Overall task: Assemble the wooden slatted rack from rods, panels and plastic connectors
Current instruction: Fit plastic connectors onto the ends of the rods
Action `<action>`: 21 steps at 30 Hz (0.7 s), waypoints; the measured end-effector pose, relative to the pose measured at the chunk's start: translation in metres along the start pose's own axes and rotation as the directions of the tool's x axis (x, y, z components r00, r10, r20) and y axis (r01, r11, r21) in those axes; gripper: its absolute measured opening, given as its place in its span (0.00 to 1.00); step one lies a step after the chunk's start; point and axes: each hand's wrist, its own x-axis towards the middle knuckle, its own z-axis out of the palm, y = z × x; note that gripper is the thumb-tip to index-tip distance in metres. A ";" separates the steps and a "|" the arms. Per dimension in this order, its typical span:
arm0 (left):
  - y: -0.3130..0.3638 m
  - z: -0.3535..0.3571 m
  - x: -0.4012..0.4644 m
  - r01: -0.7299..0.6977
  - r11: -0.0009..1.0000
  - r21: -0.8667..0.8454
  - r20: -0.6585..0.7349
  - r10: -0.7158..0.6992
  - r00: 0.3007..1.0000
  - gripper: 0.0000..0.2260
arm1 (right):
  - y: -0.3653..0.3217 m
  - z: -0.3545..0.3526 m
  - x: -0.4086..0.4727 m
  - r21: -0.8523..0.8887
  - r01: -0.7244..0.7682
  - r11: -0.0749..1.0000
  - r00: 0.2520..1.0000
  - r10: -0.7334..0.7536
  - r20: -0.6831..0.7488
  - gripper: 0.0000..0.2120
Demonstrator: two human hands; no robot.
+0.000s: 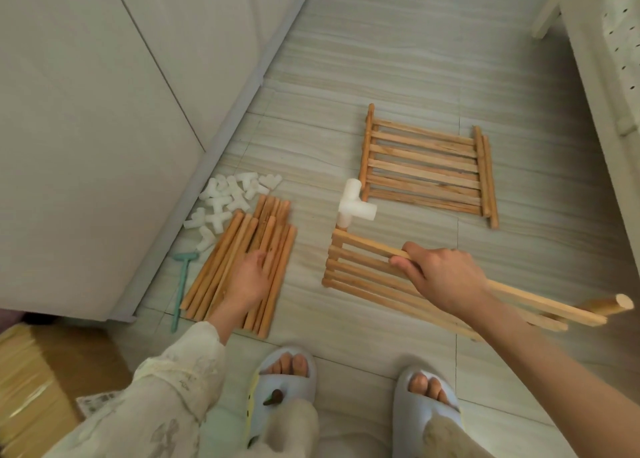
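Note:
My right hand (440,277) grips the top slat of a wooden slatted panel (360,270), lifted at an angle above the floor. A white plastic connector (355,204) sits on the rod end at the panel's far left corner. My left hand (251,277) rests with straight fingers on a pile of several loose wooden rods (266,225) on the floor. Beyond the rods lies a heap of white plastic connectors (228,201). More slatted panels (426,170) are stacked flat on the floor further back.
A teal T-shaped mallet (181,284) lies left of the rods, beside a white cabinet (86,128). A cardboard box (31,388) stands at the lower left. White furniture (602,76) lines the right side. My slippered feet (284,381) stand at the bottom.

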 end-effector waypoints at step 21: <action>-0.054 0.038 0.065 0.344 0.916 0.206 -0.030 -0.345 0.938 0.23 | -0.006 0.008 -0.009 0.029 -0.015 0.999 0.997 0.017 -0.075 0.28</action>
